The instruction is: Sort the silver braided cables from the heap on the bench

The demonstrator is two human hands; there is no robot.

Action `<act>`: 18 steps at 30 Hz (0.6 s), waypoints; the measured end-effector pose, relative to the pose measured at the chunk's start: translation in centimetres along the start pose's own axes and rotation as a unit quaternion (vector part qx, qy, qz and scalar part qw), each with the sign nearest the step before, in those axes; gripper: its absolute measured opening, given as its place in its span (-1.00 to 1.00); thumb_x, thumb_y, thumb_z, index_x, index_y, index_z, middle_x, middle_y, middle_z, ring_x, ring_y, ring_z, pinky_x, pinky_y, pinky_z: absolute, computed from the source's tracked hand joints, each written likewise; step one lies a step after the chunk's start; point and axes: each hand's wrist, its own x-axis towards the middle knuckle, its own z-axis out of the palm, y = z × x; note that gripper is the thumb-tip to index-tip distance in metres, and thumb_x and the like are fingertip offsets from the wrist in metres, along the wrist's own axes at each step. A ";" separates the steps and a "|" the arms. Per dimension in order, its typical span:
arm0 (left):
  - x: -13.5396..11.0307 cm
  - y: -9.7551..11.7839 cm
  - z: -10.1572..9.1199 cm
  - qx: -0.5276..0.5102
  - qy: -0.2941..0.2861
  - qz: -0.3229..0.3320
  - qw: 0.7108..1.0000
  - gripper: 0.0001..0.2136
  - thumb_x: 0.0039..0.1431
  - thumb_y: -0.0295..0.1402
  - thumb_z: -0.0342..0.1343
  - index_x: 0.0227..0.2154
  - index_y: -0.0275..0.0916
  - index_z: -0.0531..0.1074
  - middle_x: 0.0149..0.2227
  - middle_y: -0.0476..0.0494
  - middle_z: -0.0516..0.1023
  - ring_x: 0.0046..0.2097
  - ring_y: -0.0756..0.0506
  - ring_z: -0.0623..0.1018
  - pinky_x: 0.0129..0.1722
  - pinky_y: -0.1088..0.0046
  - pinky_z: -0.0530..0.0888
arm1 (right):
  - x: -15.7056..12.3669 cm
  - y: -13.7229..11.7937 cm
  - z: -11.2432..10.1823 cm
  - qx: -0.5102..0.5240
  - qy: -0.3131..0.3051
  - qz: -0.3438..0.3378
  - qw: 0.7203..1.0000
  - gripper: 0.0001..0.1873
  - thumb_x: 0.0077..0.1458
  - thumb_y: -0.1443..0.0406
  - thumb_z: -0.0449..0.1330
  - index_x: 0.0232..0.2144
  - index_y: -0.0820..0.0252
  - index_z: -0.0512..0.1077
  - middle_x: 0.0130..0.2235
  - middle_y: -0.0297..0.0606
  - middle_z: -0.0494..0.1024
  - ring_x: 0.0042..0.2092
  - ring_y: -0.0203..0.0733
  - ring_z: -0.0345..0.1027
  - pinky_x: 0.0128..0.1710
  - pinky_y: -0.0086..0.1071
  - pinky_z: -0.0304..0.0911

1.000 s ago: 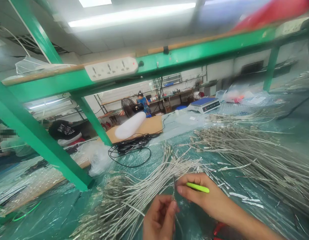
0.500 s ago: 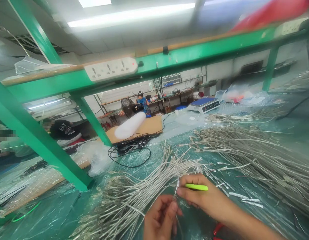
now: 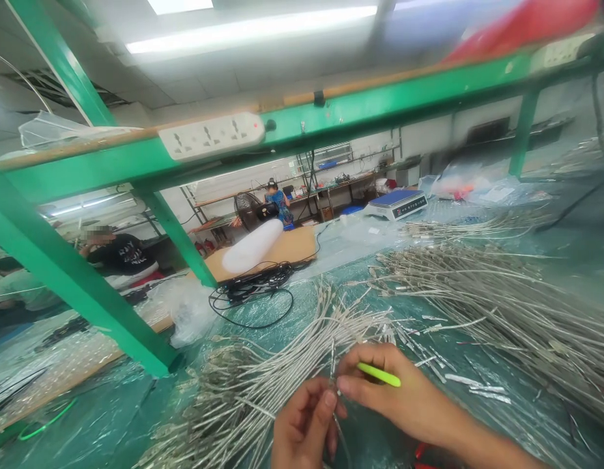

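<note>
My left hand pinches a thin silver cable that stands up between both hands at the bottom centre. My right hand is closed around a lime-green tool and its fingertips meet the same cable near its metal end. Both hands hover over a heap of silver cables lying on clear plastic sheeting. A second, larger heap of silver cables spreads to the right.
A green steel frame slants across the left, with a white power strip on its crossbar. A black cable coil, a white roll and a blue scale lie beyond. Other people sit at left and far back.
Both hands have shifted slightly left with the cable; the cable's tip now stands more upright between them. The view has drifted a little.
</note>
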 end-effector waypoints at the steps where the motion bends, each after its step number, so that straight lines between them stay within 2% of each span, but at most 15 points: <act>1: 0.0 0.1 0.0 0.005 0.002 0.004 1.000 -0.65 -0.04 -0.06 0.29 -0.42 -0.30 0.54 -0.56 -0.04 0.49 -0.69 0.13 0.27 -0.69 0.64 0.17 | 0.0 0.0 0.1 0.000 -0.005 -0.002 1.000 -0.88 0.05 0.26 0.26 -0.44 0.21 0.44 -0.52 -0.40 0.42 -0.44 -0.30 0.17 -0.38 -0.45 0.14; 5: -0.2 0.2 0.1 0.028 0.009 0.011 1.000 -0.67 -0.02 -0.08 0.29 -0.39 -0.30 0.55 -0.57 -0.05 0.51 -0.68 0.12 0.29 -0.67 0.64 0.19 | -0.2 0.1 0.3 -0.022 0.002 -0.014 1.000 -0.91 0.08 0.30 0.22 -0.43 0.21 0.43 -0.52 -0.39 0.45 -0.45 -0.30 0.20 -0.39 -0.46 0.15; 9: -0.3 0.3 0.3 0.030 0.016 0.019 0.999 -0.68 -0.03 -0.09 0.30 -0.42 -0.30 0.53 -0.55 -0.06 0.54 -0.69 0.11 0.30 -0.68 0.63 0.22 | -0.3 0.0 0.4 -0.079 0.018 -0.035 0.996 -0.86 0.12 0.34 0.16 -0.49 0.21 0.40 -0.51 -0.38 0.44 -0.44 -0.30 0.23 -0.38 -0.46 0.16; 15: -0.3 0.3 0.5 0.000 0.083 0.027 0.996 -0.71 -0.06 -0.15 0.34 -0.42 -0.30 0.52 -0.58 -0.01 0.51 -0.68 0.11 0.31 -0.68 0.66 0.24 | -0.3 0.4 0.8 -0.138 0.028 -0.035 0.989 -0.82 0.10 0.32 0.14 -0.54 0.19 0.33 -0.57 -0.46 0.26 -0.52 -0.35 0.09 -0.52 -0.50 0.04; 18: 0.0 -0.1 0.3 -0.026 0.085 0.007 0.996 -0.68 -0.07 -0.13 0.34 -0.42 -0.30 0.51 -0.65 0.05 0.44 -0.69 0.11 0.28 -0.69 0.66 0.24 | -0.3 0.6 1.3 -0.144 0.028 -0.026 0.989 -0.83 0.09 0.33 0.13 -0.54 0.19 0.31 -0.58 -0.47 0.24 -0.53 -0.36 0.07 -0.54 -0.51 0.01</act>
